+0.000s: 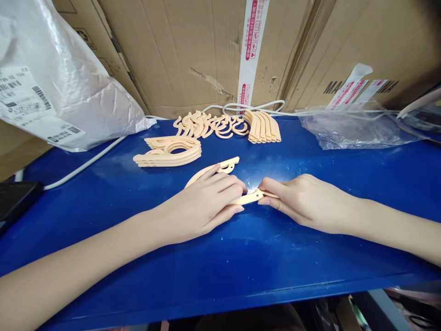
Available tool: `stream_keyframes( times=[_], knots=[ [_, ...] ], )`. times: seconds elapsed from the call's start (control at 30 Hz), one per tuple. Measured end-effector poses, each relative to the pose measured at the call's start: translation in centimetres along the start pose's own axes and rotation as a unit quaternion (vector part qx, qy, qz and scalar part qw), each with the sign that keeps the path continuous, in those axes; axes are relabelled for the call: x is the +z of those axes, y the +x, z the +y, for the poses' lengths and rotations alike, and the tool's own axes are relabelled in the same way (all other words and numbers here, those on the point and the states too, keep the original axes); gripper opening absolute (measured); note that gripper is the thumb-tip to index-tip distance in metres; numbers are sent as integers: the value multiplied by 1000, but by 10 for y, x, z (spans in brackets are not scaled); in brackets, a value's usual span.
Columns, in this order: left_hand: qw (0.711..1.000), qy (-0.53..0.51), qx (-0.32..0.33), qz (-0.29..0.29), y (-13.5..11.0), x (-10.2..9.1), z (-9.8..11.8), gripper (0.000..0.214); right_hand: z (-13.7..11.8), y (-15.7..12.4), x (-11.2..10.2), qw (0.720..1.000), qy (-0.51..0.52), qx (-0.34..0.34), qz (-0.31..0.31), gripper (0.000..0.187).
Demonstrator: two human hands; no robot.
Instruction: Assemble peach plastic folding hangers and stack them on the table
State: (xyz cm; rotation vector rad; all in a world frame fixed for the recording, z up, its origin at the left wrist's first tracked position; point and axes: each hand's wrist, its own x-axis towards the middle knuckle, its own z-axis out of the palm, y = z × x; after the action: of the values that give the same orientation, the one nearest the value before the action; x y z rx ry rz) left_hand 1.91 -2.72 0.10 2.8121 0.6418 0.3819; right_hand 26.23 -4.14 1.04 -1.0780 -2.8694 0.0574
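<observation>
My left hand (210,202) is closed around a cream plastic hanger frame (247,198). The frame's curved upper bar (230,162) sticks out beyond the fingers, and its middle is covered by the palm. At the frame's right end, which has a small hole, my right hand (292,200) pinches a thin cream hanger arm (270,195). The two pieces meet at that end; whether they are joined I cannot tell. Most of the arm is hidden by the right fingers.
Behind my hands lie stacked hanger frames (168,158), loose hanger hooks (195,123) and a row of curved hanger arms (263,128) on the blue table (213,276). A silver mailing bag (69,82), clear plastic bag (351,131), white cable (86,163), dark device (20,197) and cardboard boxes (193,50) surround them.
</observation>
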Motion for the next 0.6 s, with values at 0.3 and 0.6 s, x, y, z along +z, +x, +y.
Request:
stream_keyframes(
  times=[0.3,0.6],
  knots=[
    [1000,-3,2,6,-1,0,0,16,0,-1,11,988,-123,-51,80,34],
    [1000,-9,2,9,-1,-1,-1,16,1,-1,11,985,-137,-57,86,32]
  ],
)
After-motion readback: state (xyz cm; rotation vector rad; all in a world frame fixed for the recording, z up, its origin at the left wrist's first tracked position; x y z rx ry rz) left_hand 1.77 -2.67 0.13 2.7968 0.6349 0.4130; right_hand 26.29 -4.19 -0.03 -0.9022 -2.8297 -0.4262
